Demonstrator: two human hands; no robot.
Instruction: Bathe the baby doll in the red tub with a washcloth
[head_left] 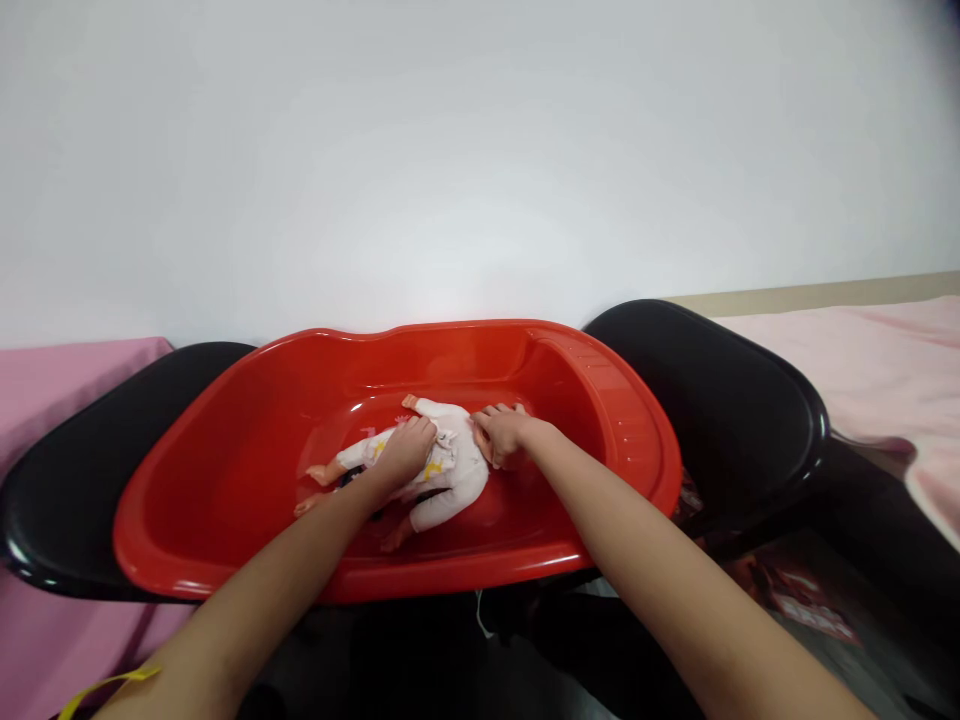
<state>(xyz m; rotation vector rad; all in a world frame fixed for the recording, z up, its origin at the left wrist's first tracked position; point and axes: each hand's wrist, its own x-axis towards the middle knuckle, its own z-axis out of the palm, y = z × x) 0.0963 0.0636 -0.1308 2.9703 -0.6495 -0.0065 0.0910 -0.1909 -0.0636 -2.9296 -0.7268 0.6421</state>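
Observation:
A baby doll [461, 480] in a white long-sleeved outfit lies on its back in a red baby bathtub [225, 470]. Its bare feet point left and its head is to the right, mostly covered by my right hand [506, 432]. The fingers of that hand are curled round the doll's head. On the doll's chest, my left hand [407, 450] has its fingers bent closed on the front of the outfit, near a printed patch with yellow marks. One doll arm stretches toward the far wall of the tub, the other toward the near rim.
The tub rests across two black chairs, a left seat [67, 500] and a right seat [720, 400]. Pink cloth [105, 380] lies at the left, paler pink cloth [862, 370] at the right. A white wall [480, 170] rises right behind the tub.

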